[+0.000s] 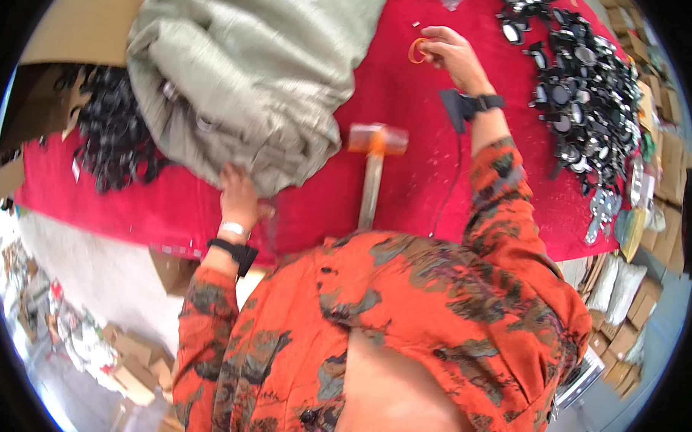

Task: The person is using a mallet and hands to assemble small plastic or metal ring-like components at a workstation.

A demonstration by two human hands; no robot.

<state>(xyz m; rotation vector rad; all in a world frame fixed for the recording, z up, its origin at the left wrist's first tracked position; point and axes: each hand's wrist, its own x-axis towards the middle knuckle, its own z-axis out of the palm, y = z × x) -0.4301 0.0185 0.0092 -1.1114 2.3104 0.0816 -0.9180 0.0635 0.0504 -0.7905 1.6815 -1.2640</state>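
Observation:
My left hand (240, 198) lies at the near edge of a large grey-green woven sack (245, 52), its thumb held apart and its fingertips against the folds. The sack's mouth is bunched and crumpled, with a few small shiny pieces showing in its creases. Farther off to the right, my right hand (452, 54) pinches a thin orange band (418, 51) between thumb and fingers, above the red cloth. Between my hands lies a mallet (375, 145) with a clear and orange head, its handle pointing toward me.
A red cloth (408, 188) covers the table. Black strap-like pieces (113, 132) are heaped left of the sack. On the right spreads a pile of black and silver round parts (583, 95). A dark cord (456, 174) trails from my right wristband. Cardboard boxes (135, 365) stand on the floor.

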